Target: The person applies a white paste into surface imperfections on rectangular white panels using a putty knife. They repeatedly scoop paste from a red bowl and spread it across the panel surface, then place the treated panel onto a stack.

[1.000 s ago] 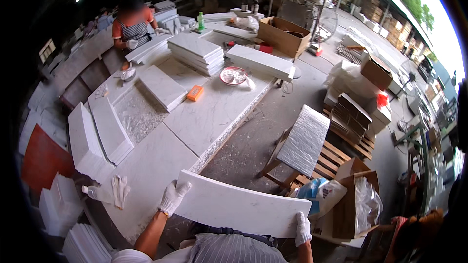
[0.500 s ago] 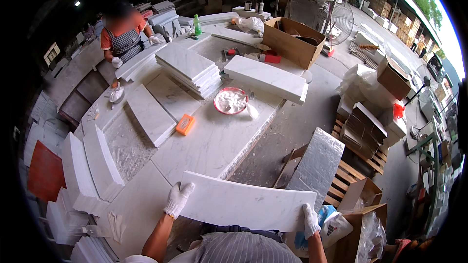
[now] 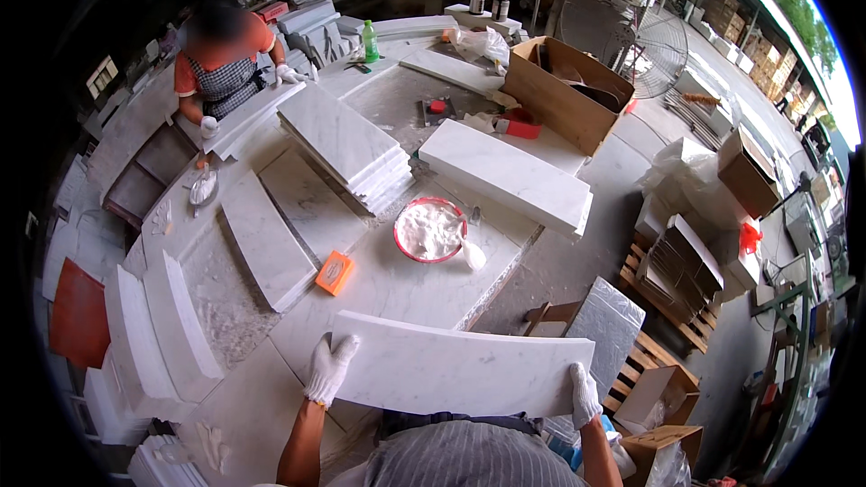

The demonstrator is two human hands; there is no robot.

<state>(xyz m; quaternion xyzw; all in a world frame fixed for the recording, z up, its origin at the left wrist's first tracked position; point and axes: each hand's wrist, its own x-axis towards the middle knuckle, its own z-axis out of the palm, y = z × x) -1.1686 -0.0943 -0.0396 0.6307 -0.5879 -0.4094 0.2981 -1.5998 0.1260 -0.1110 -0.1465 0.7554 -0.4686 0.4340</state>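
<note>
Holding two-handed looks like the step in hand. Left hand (image 3: pixel 330 370), near side and left of the red-rimmed bowl (image 3: pixel 433 259): thumb and fingers pinching one end of the white slab (image 3: pixel 460 365), which spans the bowl's near side. Right hand (image 3: pixel 585 394), bowl's near right: gripping other end; hidden fingers, can't tell spread. Next move likely calls for both ends kept level.

Around you, away from the work

Ahead of you sits a red-rimmed bowl (image 3: pixel 428 229) of white material, with an orange box (image 3: pixel 335 273) nearer you on its left. Farther off, you see a green bottle (image 3: pixel 370 41) standing upright, and an open cardboard box (image 3: pixel 568 104) before a large wire-guarded fan (image 3: pixel 663 50). Across to your left is a co-worker (image 3: pixel 225 81) in a checked apron; a reddish panel (image 3: pixel 79 314) stands below.
</note>
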